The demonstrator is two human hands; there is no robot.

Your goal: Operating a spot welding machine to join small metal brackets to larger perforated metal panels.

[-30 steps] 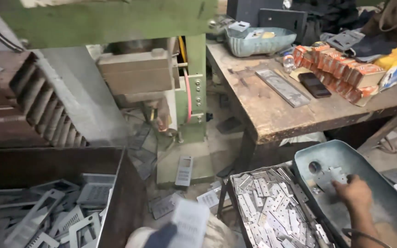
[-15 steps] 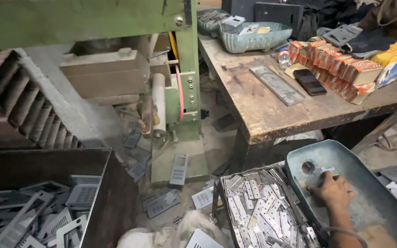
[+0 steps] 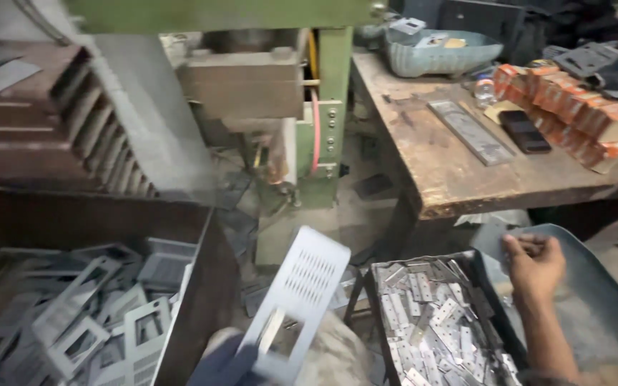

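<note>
Evidently we grip a perforated metal plate [image 3: 298, 304] by its lower end in our gloved left hand [image 3: 227, 361], fingers clamped, tilting it up clear of the bin; our right hand [image 3: 534, 268], fingers curled on something unseen, rests in the grey tray [image 3: 595, 314] beside the crate of small metal strips [image 3: 430, 329].

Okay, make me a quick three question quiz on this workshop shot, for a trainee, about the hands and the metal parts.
1. True or false: the left hand holds a perforated metal plate.
2. The right hand is over which thing? A) the wooden table B) the grey metal tray C) the bin of stamped frames
3. What fills the dark crate between the two hands?

Key
1. True; the plate tilts up from the grip.
2. B; whether its fingers hold anything cannot be told.
3. Small flat metal strips.
</note>
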